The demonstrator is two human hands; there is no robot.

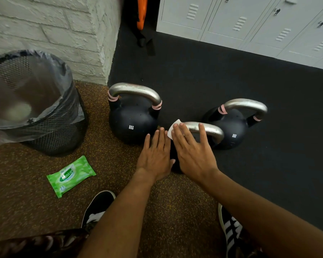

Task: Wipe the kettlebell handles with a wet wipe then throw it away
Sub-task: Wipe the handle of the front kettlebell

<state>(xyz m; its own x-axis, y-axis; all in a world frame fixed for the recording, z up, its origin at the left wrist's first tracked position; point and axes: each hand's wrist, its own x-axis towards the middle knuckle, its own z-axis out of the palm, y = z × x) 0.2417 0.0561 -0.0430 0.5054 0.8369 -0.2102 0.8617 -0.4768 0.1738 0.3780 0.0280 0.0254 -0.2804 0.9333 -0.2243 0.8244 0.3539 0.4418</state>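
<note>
Gym floor (203,81), hands (193,155) flat over kettlebell (210,130)

**Materials and finishes, gym corner**

Kettlebell handles (136,89): bare silvery metal with a dull sheen, faintly pitted. Kettlebell bodies (132,125): dark matt coating, with pink tape bands (156,107) at the handle roots. Wet wipe (172,129): thin white cloth-like sheet. Bin (60,133): black wire mesh, lined with a clear, glossy plastic liner (67,86). Wipes pack (71,175): shiny green plastic film. Brown floor (26,202): grainy, yellow-speckled rubber. Black floor (231,71): finer matt rubber. Wall (45,25): rough white-painted brick. Lockers (250,19): smooth pale painted metal.
</note>
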